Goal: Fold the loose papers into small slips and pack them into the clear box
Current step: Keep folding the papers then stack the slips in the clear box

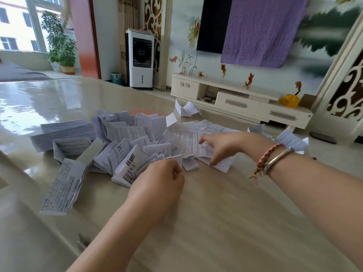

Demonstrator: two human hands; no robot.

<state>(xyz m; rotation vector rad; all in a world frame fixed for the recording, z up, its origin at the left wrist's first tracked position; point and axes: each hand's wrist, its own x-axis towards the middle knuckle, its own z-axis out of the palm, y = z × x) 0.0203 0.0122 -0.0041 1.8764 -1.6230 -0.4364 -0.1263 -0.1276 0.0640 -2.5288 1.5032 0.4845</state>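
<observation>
- Two hands worked mid-table: left hand (pixel 163 180) pinched a folded slip (pixel 176 159); right hand (pixel 218 147) gripped a loose paper (pixel 193 143).
- Paper could tear if pulled from under the pile (pixel 127 140).
- Slips near the far edge could slide off.
- Clear box: not visible.

Bright daylight pours in from the window (pixel 17 24) at upper left, which is blown out almost to white. That light throws a broad, watery glare across the glossy table (pixel 216 222) on its far left side. Shadows are soft and faint. The whole frame is slightly smeared; print on the papers (pixel 125 146) is mostly unreadable. Wide-angle distortion bends the room, tilting the wall at right and stretching the forearms at the bottom edge.
</observation>
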